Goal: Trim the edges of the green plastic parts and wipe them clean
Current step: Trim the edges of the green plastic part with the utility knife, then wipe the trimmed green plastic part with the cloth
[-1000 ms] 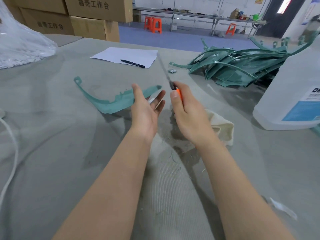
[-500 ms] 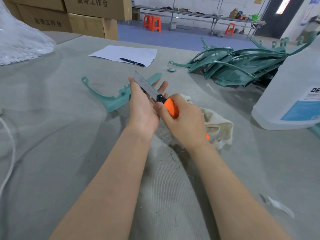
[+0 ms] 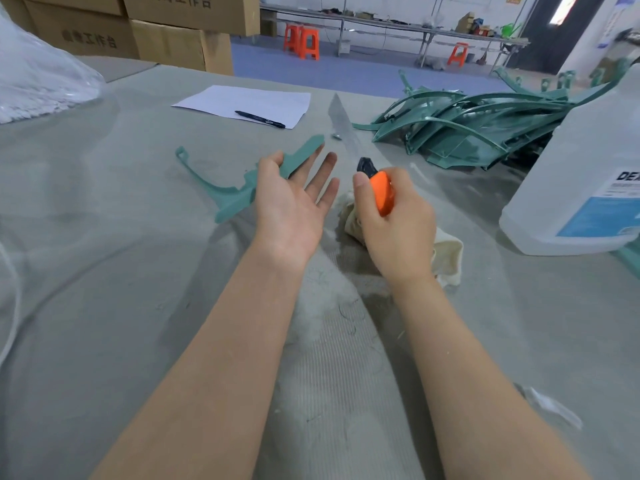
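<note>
Head view, looking down on a grey fabric-covered counter [image 3: 104,271] with both forearms reaching in from the lower edge.

Left grip [image 3: 291,202]: palm turned up, fingers straight and spread, holding nothing. It sits in front of one green plastic part [image 3: 228,199], a curved strip with a small loop at its far left end. The strip runs behind the palm and shows again between thumb and forefinger. Whether the thumb touches it cannot be told.

Right grip [image 3: 394,223]: fingers curled round the orange handle of a knife [image 3: 381,192], thumb laid along the handle. The blade [image 3: 341,119] points up and away from the person and is blurred.

A cream cloth [image 3: 448,254] lies crumpled on the counter under the right wrist. Fine green shavings [image 3: 346,317] are scattered between the two forearms.

Far right: a pile of green plastic parts [image 3: 467,133], loosely stacked. Just beside it, nearer the right edge, stands a translucent jug [image 3: 581,188] with a blue label.

Far centre: a white sheet of paper [image 3: 249,100] with a dark pen [image 3: 259,119] lying on it. Far left: a clear plastic bag [image 3: 38,74], and behind it stacked cardboard boxes [image 3: 180,43].
</note>
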{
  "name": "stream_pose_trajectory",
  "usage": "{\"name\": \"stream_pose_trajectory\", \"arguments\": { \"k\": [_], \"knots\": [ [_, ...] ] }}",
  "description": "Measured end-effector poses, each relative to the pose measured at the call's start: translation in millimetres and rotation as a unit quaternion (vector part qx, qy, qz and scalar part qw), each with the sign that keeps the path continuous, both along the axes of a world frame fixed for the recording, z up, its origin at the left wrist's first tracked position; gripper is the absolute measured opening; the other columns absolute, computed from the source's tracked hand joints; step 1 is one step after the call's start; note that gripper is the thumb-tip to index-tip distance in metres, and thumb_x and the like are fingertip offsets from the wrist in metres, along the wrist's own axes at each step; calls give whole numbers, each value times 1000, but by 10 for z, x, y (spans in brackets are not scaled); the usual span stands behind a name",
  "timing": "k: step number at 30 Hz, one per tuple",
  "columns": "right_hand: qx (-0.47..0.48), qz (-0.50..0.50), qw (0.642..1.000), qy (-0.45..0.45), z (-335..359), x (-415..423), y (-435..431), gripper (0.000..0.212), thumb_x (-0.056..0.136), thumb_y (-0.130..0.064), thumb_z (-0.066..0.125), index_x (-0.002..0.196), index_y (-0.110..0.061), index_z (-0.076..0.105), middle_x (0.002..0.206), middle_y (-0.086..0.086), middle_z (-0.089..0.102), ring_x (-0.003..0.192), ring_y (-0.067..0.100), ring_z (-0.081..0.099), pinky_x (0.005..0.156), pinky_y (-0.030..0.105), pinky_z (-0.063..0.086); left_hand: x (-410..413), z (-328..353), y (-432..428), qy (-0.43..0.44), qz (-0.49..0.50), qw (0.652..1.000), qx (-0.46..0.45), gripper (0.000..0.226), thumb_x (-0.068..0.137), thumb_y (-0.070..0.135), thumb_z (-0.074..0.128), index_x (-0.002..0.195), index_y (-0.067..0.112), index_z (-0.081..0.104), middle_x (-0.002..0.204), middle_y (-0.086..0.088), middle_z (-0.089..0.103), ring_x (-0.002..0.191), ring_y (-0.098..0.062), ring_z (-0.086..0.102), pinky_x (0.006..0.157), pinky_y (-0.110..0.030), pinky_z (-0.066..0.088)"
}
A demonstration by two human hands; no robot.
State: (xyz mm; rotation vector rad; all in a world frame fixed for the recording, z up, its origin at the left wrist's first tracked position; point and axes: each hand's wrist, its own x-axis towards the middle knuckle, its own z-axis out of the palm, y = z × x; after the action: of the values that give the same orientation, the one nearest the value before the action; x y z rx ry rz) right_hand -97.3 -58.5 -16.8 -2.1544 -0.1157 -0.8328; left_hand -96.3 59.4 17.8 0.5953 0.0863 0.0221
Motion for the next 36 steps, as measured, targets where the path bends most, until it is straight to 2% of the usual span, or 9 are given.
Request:
{"name": "stream_pose_trajectory", "arguments": {
  "k": [5,10,13,18,23,26,28,32,36],
  "knots": [
    [-58,64,996,26,10,-75,97,46,89,-61,45,75,-18,45,62,4,56,69,33,55,66,44,46,1,22,32,7,9,1000,-11,38,101,34,31,104,10,60,115,-4,67,103,-20,62,84,-31,46],
    [-107,60,992,30,-19,-67,125,45,91,-55,54,69,-18,42,55,-3,40,64,31,49,60,41,40,-23,30,4,-6,9,1000,16,44,102,40,27,96,15,62,127,-3,64,106,-19,63,87,-33,46],
    [-107,43,993,23,-31,-63,137,46,90,-57,55,69,-19,41,51,-5,37,61,28,45,58,38,36,-14,30,3,-12,2,1000,-1,43,101,37,27,97,13,63,125,-4,65,108,-20,62,89,-33,44],
    [-42,7,999,24,-11,-18,55,46,92,-58,52,69,-19,39,56,-4,42,65,32,49,61,42,41,6,7,11,6,-27,999,-37,31,98,25,33,101,8,59,98,-5,69,99,-20,61,96,-35,44],
    [-35,-54,995,71,9,61,-99,48,92,-60,49,65,-21,36,56,-5,40,64,24,43,58,35,28,0,-15,2,-16,-52,999,-7,33,97,25,30,110,12,58,116,-3,69,106,-15,63,94,-32,45],
    [14,-55,994,88,63,102,-209,43,92,-59,49,75,-20,45,64,-8,45,68,20,45,62,35,33,11,-20,4,-13,-52,998,35,29,96,24,34,102,13,60,117,-3,69,104,-13,65,89,-28,47],
    [40,-67,993,90,123,133,-334,36,94,-56,50,96,-21,52,80,-8,53,81,19,50,73,34,37,37,-41,1,17,-24,998,54,18,94,20,40,101,15,56,109,-4,69,95,-15,65,84,-27,49],
    [3,-103,981,165,134,176,-607,41,99,-28,52,136,-11,41,115,8,58,107,30,53,80,33,34,59,-75,-14,65,26,993,91,10,92,9,46,88,15,53,96,-5,61,83,-17,61,84,-29,51],
    [-63,-135,942,302,22,232,-799,39,94,-10,51,133,-8,44,124,17,57,111,36,51,79,32,32,36,-66,-46,56,16,994,91,10,90,5,49,92,13,55,97,-7,63,84,-19,65,82,-31,55]
  ]
}}
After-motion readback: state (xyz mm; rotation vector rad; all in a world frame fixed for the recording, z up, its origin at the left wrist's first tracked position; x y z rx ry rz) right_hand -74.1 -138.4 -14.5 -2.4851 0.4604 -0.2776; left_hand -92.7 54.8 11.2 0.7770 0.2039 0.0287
